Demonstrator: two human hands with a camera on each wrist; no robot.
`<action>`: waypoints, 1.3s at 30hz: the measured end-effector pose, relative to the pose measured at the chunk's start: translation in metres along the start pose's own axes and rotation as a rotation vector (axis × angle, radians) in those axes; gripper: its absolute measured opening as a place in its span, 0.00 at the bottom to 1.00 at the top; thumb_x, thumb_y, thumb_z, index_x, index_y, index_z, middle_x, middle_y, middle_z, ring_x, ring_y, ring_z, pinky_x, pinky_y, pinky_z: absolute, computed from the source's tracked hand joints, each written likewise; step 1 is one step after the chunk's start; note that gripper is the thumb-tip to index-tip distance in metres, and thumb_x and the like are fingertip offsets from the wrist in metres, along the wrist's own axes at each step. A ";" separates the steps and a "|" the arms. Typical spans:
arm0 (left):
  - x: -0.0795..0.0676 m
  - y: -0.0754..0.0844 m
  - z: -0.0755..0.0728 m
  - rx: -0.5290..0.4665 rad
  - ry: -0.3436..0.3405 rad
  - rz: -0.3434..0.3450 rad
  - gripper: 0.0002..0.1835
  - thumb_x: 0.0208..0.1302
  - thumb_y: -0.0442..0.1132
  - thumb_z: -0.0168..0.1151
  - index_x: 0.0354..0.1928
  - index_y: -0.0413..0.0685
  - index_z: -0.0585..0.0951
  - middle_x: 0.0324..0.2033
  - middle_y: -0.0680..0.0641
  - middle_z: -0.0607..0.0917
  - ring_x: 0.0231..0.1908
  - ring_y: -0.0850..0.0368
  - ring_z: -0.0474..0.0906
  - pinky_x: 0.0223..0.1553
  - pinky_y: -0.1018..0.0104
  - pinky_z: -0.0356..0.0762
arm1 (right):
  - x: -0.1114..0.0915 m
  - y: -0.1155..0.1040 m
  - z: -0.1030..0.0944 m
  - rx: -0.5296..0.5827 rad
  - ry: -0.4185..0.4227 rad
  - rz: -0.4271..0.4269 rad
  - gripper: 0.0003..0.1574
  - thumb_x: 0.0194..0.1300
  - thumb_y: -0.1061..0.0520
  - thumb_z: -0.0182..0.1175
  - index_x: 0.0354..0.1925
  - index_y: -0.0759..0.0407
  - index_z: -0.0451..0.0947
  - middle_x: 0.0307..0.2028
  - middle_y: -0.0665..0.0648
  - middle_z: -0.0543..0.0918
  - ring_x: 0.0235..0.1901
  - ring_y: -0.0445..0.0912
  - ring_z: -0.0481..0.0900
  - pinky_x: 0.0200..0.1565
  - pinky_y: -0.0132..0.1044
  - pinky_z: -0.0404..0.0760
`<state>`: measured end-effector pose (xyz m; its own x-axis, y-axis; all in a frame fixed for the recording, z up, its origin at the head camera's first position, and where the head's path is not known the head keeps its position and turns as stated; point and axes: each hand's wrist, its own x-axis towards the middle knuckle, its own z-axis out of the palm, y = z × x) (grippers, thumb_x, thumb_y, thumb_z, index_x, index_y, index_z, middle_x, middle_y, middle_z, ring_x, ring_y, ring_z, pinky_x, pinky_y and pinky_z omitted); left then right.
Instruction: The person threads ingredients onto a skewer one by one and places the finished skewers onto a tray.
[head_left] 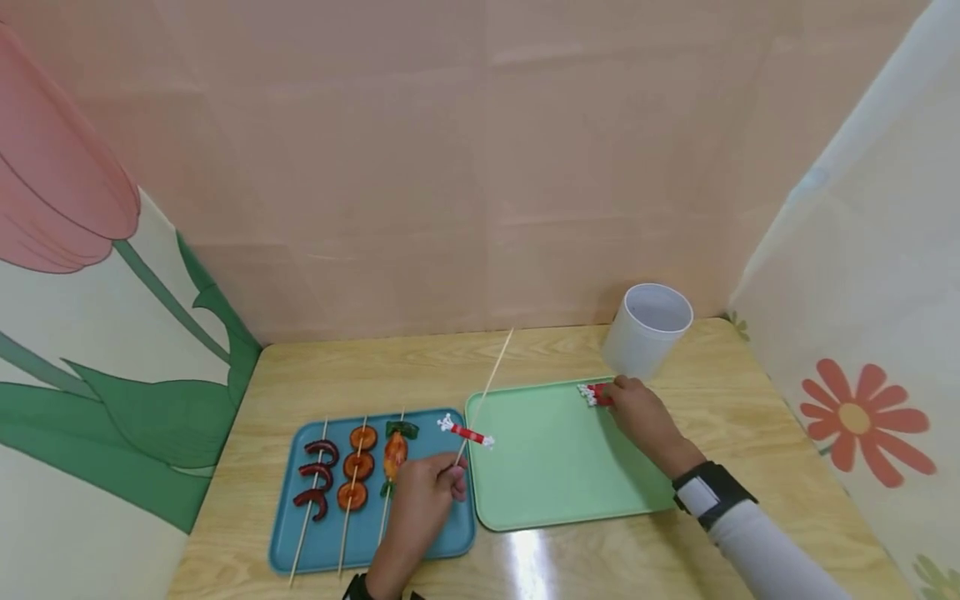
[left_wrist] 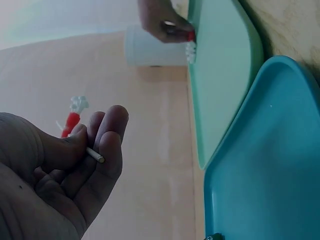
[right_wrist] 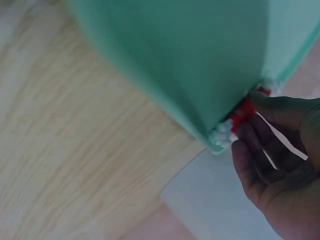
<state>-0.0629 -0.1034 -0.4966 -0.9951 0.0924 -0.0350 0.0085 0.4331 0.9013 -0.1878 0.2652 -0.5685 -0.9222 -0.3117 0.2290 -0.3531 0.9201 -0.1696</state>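
Observation:
My left hand (head_left: 422, 500) pinches a thin wooden skewer (head_left: 492, 375) near its lower end, tip pointing up and away. Threaded crosswise on that skewer is a red piece with frilly white ends (head_left: 468, 433). The skewer's blunt end pokes out between thumb and fingers in the left wrist view. At the far right corner of the green tray (head_left: 540, 475), my right hand (head_left: 651, 423) pinches a similar red-and-white piece (right_wrist: 242, 112) between thumb and fingers. Frilly white ends (head_left: 585, 392) show beside the fingertips in the head view; the hand hides the rest.
On the blue tray (head_left: 450, 537) at the left lie three loaded skewers: curved dark-red sausages (head_left: 315, 477), round brown slices (head_left: 358, 465), and an orange piece (head_left: 395, 454) between green ones. A white cup (head_left: 645, 333) stands behind the green tray, against the backdrop.

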 end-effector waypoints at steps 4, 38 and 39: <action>0.001 0.001 0.001 0.003 -0.007 -0.007 0.08 0.70 0.26 0.60 0.37 0.39 0.88 0.24 0.43 0.87 0.24 0.62 0.83 0.27 0.64 0.87 | -0.001 0.003 0.009 -0.016 0.041 -0.047 0.08 0.59 0.73 0.66 0.37 0.65 0.83 0.32 0.61 0.80 0.32 0.56 0.79 0.33 0.50 0.83; 0.001 0.003 0.011 0.002 -0.090 0.095 0.08 0.69 0.25 0.61 0.36 0.39 0.88 0.24 0.50 0.86 0.23 0.64 0.82 0.26 0.73 0.84 | 0.031 -0.068 -0.092 0.652 -0.001 0.177 0.18 0.74 0.54 0.61 0.56 0.62 0.78 0.47 0.61 0.86 0.46 0.52 0.84 0.49 0.43 0.88; 0.001 0.002 0.012 0.006 -0.098 0.097 0.08 0.69 0.25 0.61 0.36 0.39 0.88 0.24 0.50 0.86 0.23 0.64 0.82 0.26 0.74 0.84 | 0.032 -0.071 -0.096 0.685 -0.011 0.184 0.19 0.74 0.54 0.61 0.57 0.63 0.78 0.47 0.62 0.86 0.45 0.52 0.84 0.48 0.41 0.88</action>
<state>-0.0632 -0.0920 -0.4996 -0.9753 0.2208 0.0104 0.1053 0.4228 0.9001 -0.1770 0.2129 -0.4570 -0.9766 -0.1716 0.1295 -0.2081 0.6033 -0.7699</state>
